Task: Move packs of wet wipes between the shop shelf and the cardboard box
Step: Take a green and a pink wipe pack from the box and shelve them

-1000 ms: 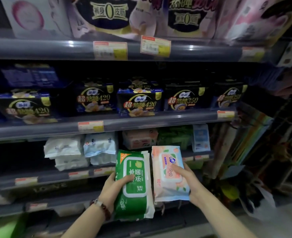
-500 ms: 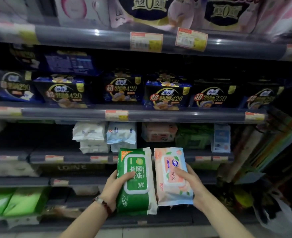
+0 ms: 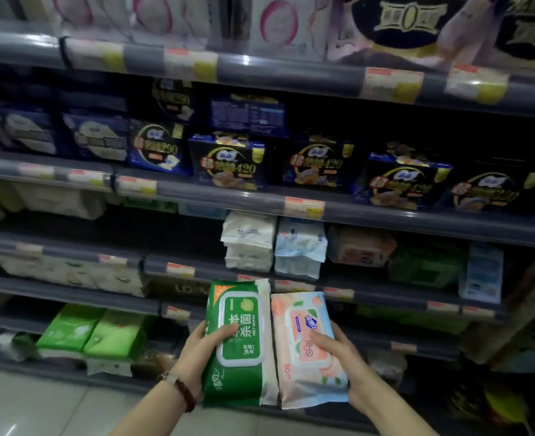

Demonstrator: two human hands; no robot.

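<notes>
You are holding two packs upright, side by side and touching, in front of the shop shelf. Your left hand is gripping the green pack of wet wipes, thumb pressing on its lid. Your right hand is gripping the peach pack of wet wipes just to its right, thumb lying across its lid.

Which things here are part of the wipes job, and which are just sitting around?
Job: green wipes pack in left hand; peach wipes pack in right hand; shelf.
Sitting around: dark blue pad boxes; price tags.
</notes>
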